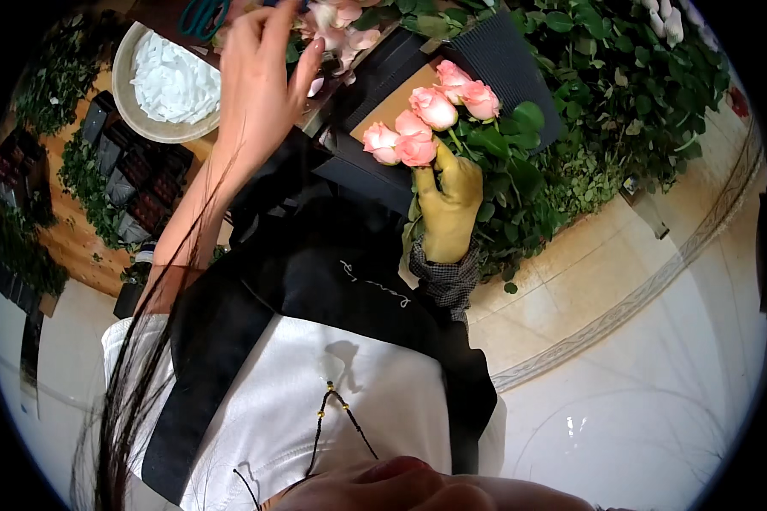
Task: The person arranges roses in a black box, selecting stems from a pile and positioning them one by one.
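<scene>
My left hand (255, 83) is bare, raised with fingers and thumb spread, and nothing shows between them. Beside its fingertips lie green looped handles (203, 18), perhaps of scissors, and loose pale pink petals (339, 25). My right hand (449, 198), in a yellow glove, is closed around stems just below several pink roses (433, 107). The rose heads rest over a brown cardboard sheet (383, 105) and a dark corrugated sheet (508, 64). Green leaves (518, 166) spread to the right of the glove and hide part of the stems.
A round bowl (123, 76) of white strips stands left of my left forearm. Piled leafy stems (588, 128) fill the right side. Dark packs (147, 172) and more foliage lie at left on a wooden surface (70, 236). Another person's white-gloved fingers (668, 19) show at top right.
</scene>
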{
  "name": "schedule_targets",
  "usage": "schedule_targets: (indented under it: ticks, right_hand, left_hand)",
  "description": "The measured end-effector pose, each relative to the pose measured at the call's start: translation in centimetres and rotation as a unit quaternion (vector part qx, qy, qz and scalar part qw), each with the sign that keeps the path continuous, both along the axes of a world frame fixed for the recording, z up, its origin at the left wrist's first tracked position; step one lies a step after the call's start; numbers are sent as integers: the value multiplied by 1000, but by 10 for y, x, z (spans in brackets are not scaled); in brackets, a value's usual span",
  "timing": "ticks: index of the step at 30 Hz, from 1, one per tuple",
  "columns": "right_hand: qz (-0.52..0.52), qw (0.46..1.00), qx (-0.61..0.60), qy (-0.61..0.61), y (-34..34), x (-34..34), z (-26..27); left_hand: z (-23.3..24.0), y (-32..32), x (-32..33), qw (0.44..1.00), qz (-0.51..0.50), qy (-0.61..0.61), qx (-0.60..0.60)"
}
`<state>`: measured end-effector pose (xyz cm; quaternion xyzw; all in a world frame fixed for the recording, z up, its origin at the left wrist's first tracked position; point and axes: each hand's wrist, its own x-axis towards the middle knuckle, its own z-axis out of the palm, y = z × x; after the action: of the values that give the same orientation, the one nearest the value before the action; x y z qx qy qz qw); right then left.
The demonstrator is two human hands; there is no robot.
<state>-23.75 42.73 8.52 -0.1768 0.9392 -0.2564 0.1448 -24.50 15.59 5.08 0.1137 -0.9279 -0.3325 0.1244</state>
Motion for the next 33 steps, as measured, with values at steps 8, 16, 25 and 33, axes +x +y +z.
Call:
schedule_targets:
  ticks: [8, 16, 25, 33]
  right_hand:
    - [-46, 995, 37, -77, -20, -13, 13]
    - [134, 979, 151, 25, -16, -16, 20]
    - [147, 979, 143, 8, -11, -17, 20]
    - [-81, 990, 116, -28, -14, -31, 47]
  left_hand:
    - [-2, 37, 14, 964, -160, -117, 178]
    - [2, 49, 10, 963, -189, -141, 133]
    - [9, 55, 11, 975, -113, -100, 163]
    - [24, 85, 33, 949, -310, -54, 24]
